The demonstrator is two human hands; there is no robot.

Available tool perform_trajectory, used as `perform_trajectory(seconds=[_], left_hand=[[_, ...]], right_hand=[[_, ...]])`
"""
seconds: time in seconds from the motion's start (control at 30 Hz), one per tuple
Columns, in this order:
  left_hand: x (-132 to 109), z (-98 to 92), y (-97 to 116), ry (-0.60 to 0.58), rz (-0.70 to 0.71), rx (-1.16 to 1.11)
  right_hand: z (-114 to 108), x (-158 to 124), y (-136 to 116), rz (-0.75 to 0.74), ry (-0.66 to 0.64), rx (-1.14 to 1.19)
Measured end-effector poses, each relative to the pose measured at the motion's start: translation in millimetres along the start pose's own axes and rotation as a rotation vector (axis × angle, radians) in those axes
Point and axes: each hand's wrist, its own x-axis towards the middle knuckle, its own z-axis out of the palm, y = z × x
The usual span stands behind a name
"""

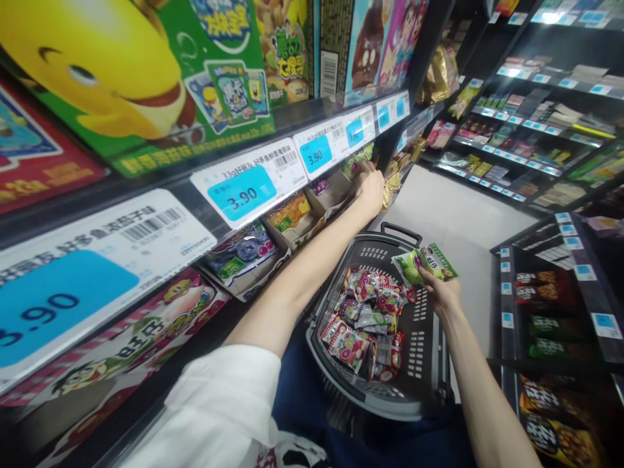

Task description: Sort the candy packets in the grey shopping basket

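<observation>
My right hand (441, 289) is closed on the edge of a green and white candy packet (426, 261), held over the right rim of the basket. Reaching out to the lower shelf, my left hand (369, 185) has its fingers curled down at another green candy packet (359, 159) in an open display box; the fingertips are partly hidden. Below my arms is a grey shopping basket (416, 409). Inside it lie several small candy packets (348, 344), mostly red and white, some purple or green.
Along the left runs a shelf edge with blue price tags (244, 195), under big snack boxes (146, 71). Candy boxes with purple packets (248, 250) and orange packets (291, 211) sit below. A pale floor (439, 195) and stocked shelves (531, 123) lie beyond.
</observation>
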Motion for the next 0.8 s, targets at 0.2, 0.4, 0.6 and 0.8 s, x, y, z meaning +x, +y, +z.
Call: perform_trajectory(seconds=[0.2,0.4,0.6,0.8], left_hand=[[3.9,6.2,-0.9,0.069,-0.026,0.121],[8.4,11.9,-4.2,0.092,-0.001,0.081],[9.3,16.6,-5.0,0.132,-0.012,0.113],[7.0,18.9,-5.8,0.147,-0.020,0.096]], right_hand=[[2.1,-4.9,-1.4,-0.001,-0.018,-0.006],[1.4,-5.3,0.8,0.003,-0.030,-0.013],[-1.1,-1.2,2.4,-0.010,-0.042,-0.008],[3.9,-1.5,0.3,-0.061,-0.101,0.020]])
